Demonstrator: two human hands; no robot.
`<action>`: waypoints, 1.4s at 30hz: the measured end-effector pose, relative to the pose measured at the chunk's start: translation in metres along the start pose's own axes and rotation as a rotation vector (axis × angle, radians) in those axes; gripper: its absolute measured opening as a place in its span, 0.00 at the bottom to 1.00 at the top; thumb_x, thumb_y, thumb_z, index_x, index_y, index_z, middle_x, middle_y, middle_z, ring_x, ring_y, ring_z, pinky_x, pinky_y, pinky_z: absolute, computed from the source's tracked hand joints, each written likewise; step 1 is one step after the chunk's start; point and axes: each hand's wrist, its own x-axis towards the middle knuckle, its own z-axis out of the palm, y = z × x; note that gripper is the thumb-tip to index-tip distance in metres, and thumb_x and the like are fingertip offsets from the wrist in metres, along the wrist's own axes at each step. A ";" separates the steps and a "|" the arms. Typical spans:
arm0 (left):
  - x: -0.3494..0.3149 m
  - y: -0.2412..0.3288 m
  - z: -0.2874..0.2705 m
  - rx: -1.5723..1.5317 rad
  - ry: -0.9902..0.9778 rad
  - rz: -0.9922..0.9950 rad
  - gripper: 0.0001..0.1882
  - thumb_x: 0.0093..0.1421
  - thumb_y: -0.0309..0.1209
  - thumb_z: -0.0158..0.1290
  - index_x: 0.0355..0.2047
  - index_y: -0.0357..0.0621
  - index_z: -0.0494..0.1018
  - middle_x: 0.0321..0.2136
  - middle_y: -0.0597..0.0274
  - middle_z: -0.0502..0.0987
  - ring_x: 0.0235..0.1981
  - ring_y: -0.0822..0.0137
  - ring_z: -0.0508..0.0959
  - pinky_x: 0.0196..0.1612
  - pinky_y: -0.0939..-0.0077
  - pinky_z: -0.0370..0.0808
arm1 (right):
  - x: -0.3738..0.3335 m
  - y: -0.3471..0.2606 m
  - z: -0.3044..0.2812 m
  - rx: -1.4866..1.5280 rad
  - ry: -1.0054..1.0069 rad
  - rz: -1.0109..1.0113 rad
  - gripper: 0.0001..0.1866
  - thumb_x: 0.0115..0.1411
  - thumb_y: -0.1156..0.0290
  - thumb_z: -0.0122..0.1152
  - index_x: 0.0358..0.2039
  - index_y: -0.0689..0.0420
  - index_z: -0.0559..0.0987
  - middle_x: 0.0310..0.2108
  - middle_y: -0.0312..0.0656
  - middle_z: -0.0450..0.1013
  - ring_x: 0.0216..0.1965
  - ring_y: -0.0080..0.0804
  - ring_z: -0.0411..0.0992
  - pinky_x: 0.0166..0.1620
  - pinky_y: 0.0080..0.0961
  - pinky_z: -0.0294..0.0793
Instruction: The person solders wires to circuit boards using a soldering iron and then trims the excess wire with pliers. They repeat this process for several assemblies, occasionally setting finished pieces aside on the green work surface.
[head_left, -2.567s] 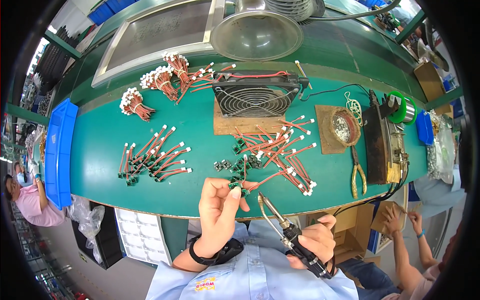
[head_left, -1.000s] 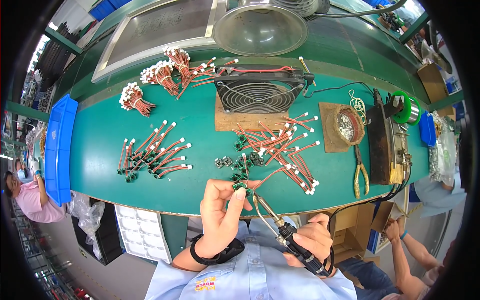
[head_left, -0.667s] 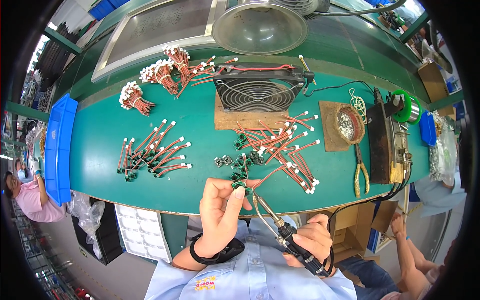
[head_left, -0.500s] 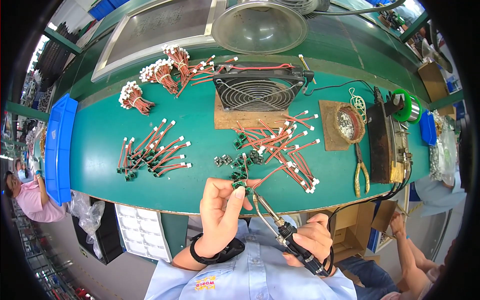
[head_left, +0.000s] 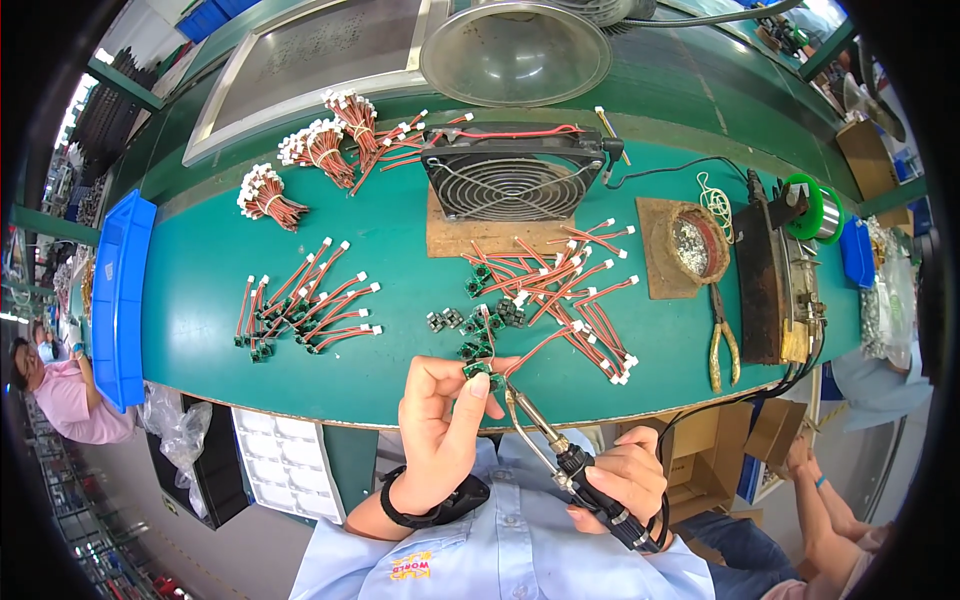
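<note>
Between thumb and fingers, my left hand (head_left: 440, 420) pinches a small green circuit board (head_left: 479, 371) at the bench's front edge. A red wire lead with a white plug (head_left: 548, 346) runs from the board toward the loose leads on the right. My right hand (head_left: 627, 483) grips the black handle of a soldering iron (head_left: 575, 465) with a thin metal feed tube beside its barrel. The iron's tip is at the board, next to my left fingertips; whether it touches cannot be made out. Just beyond lie more green boards (head_left: 472, 350) and small dark square parts (head_left: 510, 313).
A black fan (head_left: 515, 180) stands behind the loose leads (head_left: 560, 275). Boards with wires (head_left: 300, 315) lie left, bundled leads (head_left: 325, 145) behind them. At right are a solder-scrap dish (head_left: 697, 250), pliers (head_left: 722, 345), a solder spool (head_left: 822, 212) and the iron's station (head_left: 765, 280). A blue bin (head_left: 120, 300) stands far left.
My hands, the board and the iron stay almost in place. At the right edge, a co-worker's arms have shifted slightly.
</note>
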 end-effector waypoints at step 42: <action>-0.015 0.028 0.001 0.296 -0.049 0.116 0.09 0.53 0.18 0.52 0.25 0.37 0.62 0.24 0.54 0.78 0.16 0.83 0.68 0.21 0.87 0.68 | -0.017 0.029 0.004 -0.180 0.580 0.311 0.25 0.56 0.66 0.54 0.52 0.62 0.62 0.49 0.45 0.60 0.43 0.34 0.66 0.48 0.30 0.64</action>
